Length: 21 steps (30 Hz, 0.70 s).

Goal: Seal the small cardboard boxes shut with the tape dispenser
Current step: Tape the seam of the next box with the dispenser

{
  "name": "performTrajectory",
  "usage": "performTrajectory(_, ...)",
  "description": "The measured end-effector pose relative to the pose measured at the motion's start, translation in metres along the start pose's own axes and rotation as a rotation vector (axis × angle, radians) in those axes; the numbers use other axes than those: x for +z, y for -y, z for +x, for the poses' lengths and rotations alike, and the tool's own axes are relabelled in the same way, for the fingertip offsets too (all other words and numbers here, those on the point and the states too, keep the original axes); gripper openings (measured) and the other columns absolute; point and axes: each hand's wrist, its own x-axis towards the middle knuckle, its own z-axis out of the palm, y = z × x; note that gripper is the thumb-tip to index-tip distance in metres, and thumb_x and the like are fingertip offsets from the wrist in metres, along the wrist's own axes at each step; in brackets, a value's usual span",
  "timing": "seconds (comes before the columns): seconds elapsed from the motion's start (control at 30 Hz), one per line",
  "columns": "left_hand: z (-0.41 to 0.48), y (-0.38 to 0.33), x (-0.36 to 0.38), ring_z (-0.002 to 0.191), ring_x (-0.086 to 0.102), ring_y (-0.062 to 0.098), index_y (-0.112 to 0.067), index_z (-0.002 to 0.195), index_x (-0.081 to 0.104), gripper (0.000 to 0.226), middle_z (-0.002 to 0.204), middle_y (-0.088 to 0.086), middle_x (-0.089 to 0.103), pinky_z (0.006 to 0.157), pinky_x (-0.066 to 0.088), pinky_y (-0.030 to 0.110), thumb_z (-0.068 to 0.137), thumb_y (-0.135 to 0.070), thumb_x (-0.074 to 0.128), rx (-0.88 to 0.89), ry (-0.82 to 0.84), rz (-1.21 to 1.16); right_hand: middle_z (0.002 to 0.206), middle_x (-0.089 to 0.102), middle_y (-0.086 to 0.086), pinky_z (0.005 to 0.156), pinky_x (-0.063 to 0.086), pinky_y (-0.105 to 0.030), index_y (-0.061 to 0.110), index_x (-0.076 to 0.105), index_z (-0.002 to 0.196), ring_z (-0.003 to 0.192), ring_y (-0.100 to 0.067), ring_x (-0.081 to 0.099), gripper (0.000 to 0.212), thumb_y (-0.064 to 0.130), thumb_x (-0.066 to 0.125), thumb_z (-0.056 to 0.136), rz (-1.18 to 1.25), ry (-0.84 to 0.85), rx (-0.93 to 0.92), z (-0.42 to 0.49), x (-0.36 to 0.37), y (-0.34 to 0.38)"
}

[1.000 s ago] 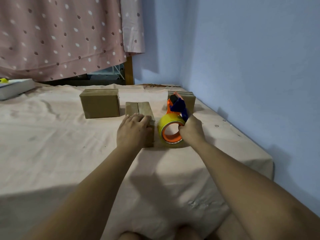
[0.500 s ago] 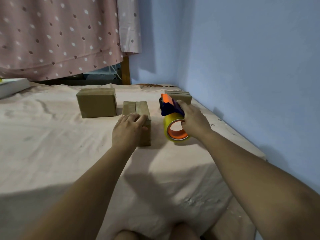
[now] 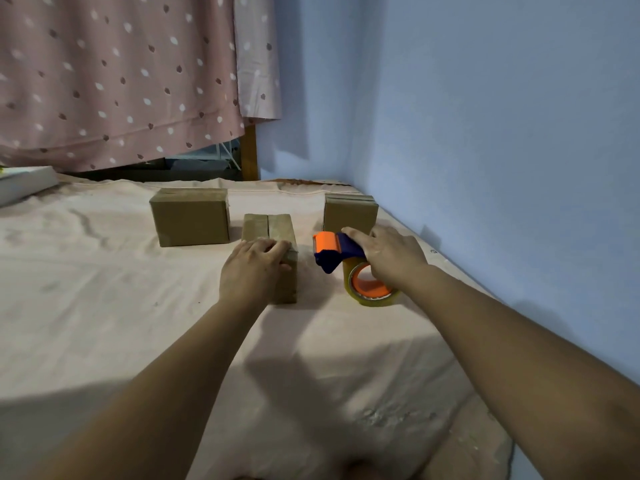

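Cardboard boxes are sitting on a pale pink sheet (image 3: 104, 323): a middle box (image 3: 273, 230), a left box (image 3: 190, 223) and a right box (image 3: 349, 213) by the blue wall (image 3: 502, 133). The left hand (image 3: 254, 271) is pressing on the middle box's near end, fingers together and flat. The right hand (image 3: 391, 259) is gripping the orange and blue tape dispenser (image 3: 334, 249), fingers curled over it, just right of that box.

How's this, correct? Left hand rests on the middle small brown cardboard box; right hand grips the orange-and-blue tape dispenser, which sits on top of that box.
One error. In the head view the orange-and-blue tape dispenser is beside the middle small brown cardboard box, to its right and apart, not on top. The left hand rests on that box; the right hand grips the dispenser.
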Motion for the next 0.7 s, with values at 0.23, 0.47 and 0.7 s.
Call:
performTrajectory(0.23,0.016,-0.008,-0.019,0.096,0.058,0.028,-0.034,0.144,0.024,0.052,0.116,0.007,0.055,0.061,0.041,0.031,0.097,-0.037,0.046,-0.02,0.233,0.204,0.121,0.05,-0.012,0.098,0.033,-0.053,0.037,0.028,0.143,0.111,-0.032,0.051,0.046,0.023,0.035,0.1,-0.297,-0.021,-0.117,0.02,-0.034,0.023)
performTrajectory(0.47,0.013,-0.013,-0.015,0.103,0.057,0.029,-0.039,0.15,-0.001,0.073,0.122,0.012,0.053,0.069,0.04,0.032,0.097,-0.036,0.049,0.108,0.222,0.294,0.112,0.055,-0.009,0.07,0.045,-0.035,0.025,0.048,0.13,0.105,-0.029,0.053,0.039,0.024,0.057,0.093,-0.353,0.076,-0.236,0.039,-0.062,0.038)
performTrajectory(0.7,0.006,-0.035,-0.026,0.131,0.029,0.053,-0.033,0.149,0.019,0.065,0.143,0.029,0.024,0.105,0.031,0.058,0.094,-0.033,0.053,0.168,0.502,0.598,0.132,0.044,-0.019,0.093,0.037,-0.058,0.017,0.047,0.136,0.121,-0.04,0.039,0.038,0.014,0.04,0.099,-0.523,0.224,-0.129,0.022,-0.033,0.058)
